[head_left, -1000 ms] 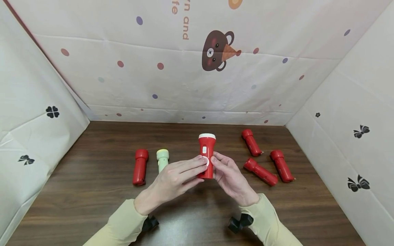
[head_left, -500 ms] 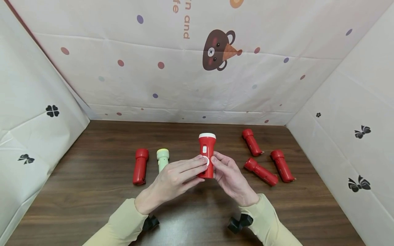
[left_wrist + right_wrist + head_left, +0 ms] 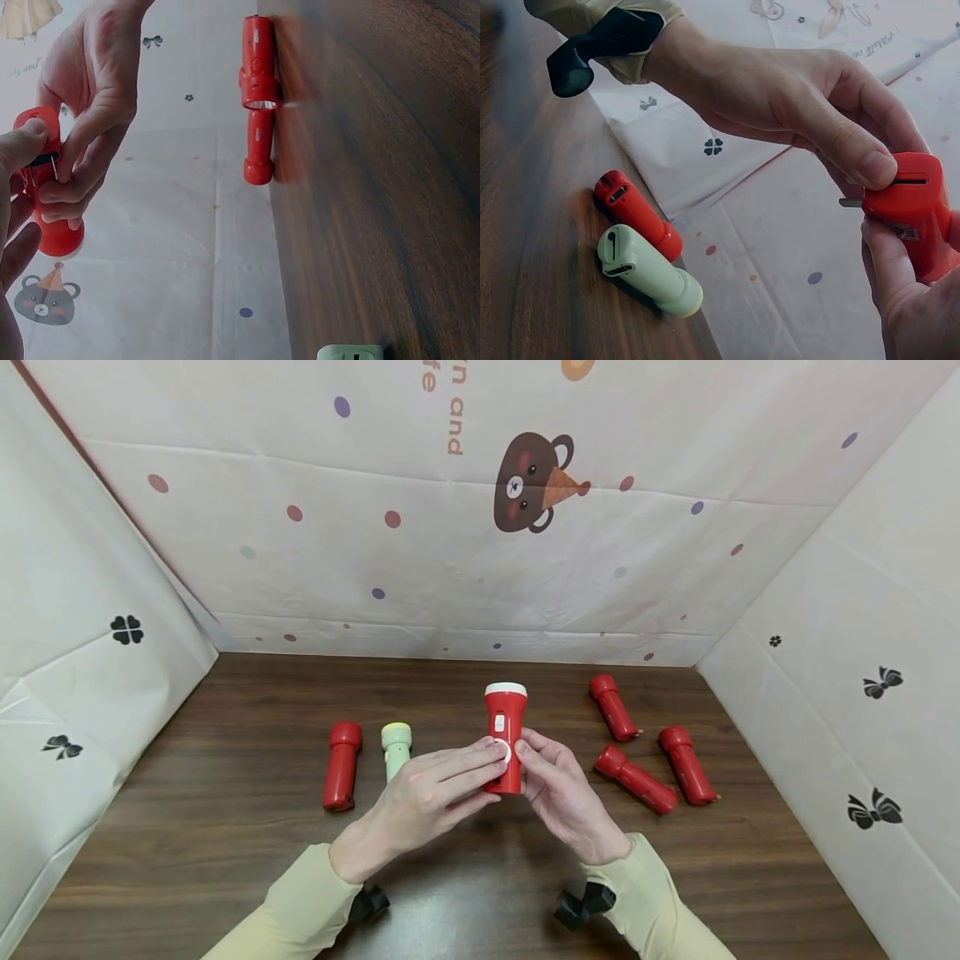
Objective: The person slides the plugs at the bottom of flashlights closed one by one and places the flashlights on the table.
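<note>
A red flashlight (image 3: 506,714) with a white rim and a white switch is held upright between both hands, lens end up, above the table. My left hand (image 3: 427,792) grips its lower body, fingers laid across a white round patch and the thumb (image 3: 876,166) at the bottom end. From the other side my right hand (image 3: 561,793) holds the body with thumb and fingers. Metal prongs (image 3: 850,202) stick out near the bottom end, beside a dark slot. In the left wrist view, the flashlight's head (image 3: 60,236) shows below the right hand's fingers.
On the left of the wooden table (image 3: 247,860) lie a red flashlight (image 3: 343,768) and a pale green one (image 3: 396,747). Three more red flashlights (image 3: 615,708) lie at the right. White printed sheets (image 3: 420,560) wall the back and sides. Black wrist cameras (image 3: 585,903) sit under the sleeves.
</note>
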The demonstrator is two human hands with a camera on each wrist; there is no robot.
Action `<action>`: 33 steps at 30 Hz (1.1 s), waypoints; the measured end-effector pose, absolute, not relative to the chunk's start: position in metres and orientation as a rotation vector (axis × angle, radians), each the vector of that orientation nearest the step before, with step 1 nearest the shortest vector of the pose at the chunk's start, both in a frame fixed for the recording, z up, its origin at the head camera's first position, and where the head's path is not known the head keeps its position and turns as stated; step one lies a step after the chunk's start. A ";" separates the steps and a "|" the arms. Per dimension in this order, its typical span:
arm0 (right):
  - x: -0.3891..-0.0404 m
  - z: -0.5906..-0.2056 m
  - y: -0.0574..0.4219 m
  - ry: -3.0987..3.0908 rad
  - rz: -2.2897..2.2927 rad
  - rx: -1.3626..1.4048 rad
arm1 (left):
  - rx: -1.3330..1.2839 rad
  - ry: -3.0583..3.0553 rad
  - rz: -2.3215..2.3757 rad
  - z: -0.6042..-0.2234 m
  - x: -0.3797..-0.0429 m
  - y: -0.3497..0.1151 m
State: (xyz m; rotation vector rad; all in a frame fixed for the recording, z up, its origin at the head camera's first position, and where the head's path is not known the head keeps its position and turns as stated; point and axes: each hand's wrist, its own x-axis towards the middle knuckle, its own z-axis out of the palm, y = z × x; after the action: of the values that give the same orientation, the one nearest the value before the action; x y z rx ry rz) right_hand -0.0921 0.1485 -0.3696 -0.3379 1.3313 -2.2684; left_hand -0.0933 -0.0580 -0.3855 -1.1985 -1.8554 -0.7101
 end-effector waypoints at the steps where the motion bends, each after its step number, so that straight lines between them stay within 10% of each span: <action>1: -0.092 -0.369 0.148 1.336 -2.270 -0.342 | -1.195 -1.856 -0.709 -0.386 -0.093 -0.058; 33: -0.090 -0.364 0.140 1.445 -2.340 -0.263 | -1.149 -1.974 -0.743 -0.385 -0.095 -0.059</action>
State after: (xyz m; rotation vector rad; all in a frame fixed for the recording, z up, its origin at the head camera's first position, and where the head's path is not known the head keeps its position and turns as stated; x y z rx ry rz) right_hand -0.0900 0.1403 -0.3639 -0.2634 1.4452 -2.3401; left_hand -0.0946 -0.0586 -0.3853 -1.1486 -1.9735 -0.7427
